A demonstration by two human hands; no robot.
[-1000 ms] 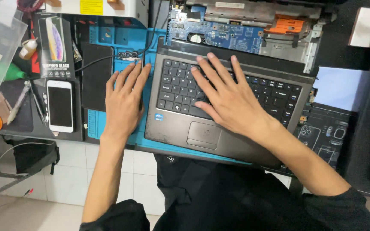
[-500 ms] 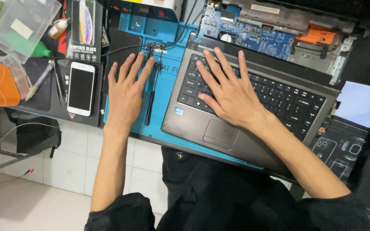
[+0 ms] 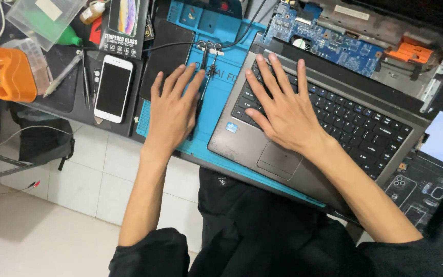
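Observation:
A grey laptop base (image 3: 242,149) with a black keyboard (image 3: 360,123) lies on a blue work mat (image 3: 216,97). My right hand (image 3: 283,110) rests flat on the left part of the keyboard, fingers spread, holding nothing. My left hand (image 3: 173,110) lies flat on the mat just left of the laptop, fingers apart, partly covering black tweezers (image 3: 201,87). Beyond the laptop sits an opened chassis with a blue circuit board (image 3: 329,43) and an orange part (image 3: 411,51).
A white phone (image 3: 113,88) lies left of the mat, with a boxed screen protector (image 3: 124,23) above it. An orange tape dispenser (image 3: 8,74), a clear plastic box (image 3: 44,18) and thin tools (image 3: 85,77) sit at far left. White floor tiles show below the table edge.
The view has shifted, so everything sits further right and lower in frame. Both hands stay flat, the left on the mat and the right on the keyboard.

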